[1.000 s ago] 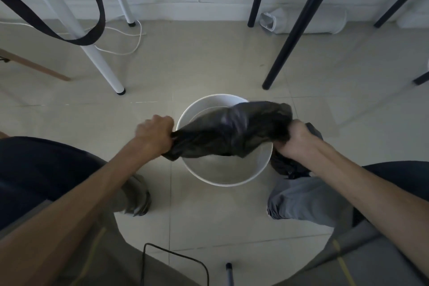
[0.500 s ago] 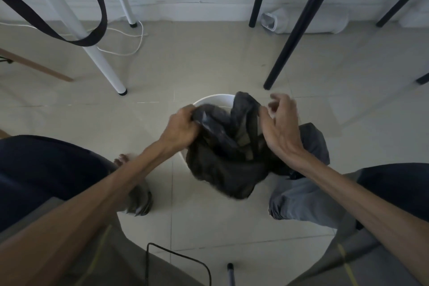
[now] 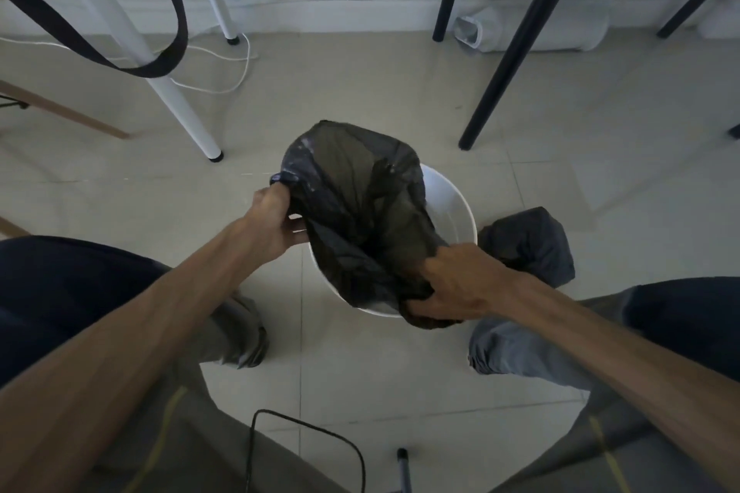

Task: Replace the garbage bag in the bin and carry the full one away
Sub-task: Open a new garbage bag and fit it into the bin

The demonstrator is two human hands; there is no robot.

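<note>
A round white bin [image 3: 452, 208] stands on the tiled floor between my feet. Over it I hold a thin black garbage bag [image 3: 356, 196], billowed open with its mouth toward the far side. My left hand [image 3: 276, 224] pinches the bag's left edge at the bin's left rim. My right hand [image 3: 456, 284] grips a bunched part of the bag at the bin's near right rim. A dark filled bag [image 3: 528, 244] lies on the floor just right of the bin. Most of the bin's inside is hidden by the bag.
A white table leg [image 3: 180, 108] stands far left of the bin, a black leg [image 3: 504, 64] far right. A white cable [image 3: 224, 72] and a black strap [image 3: 160, 68] hang at the left. A white roll [image 3: 532, 30] lies by the wall. My knees flank the bin.
The crumpled bag has been shaken open and now billows over the bin's far left side. My left hand moved left, my right hand dropped to the near right rim.
</note>
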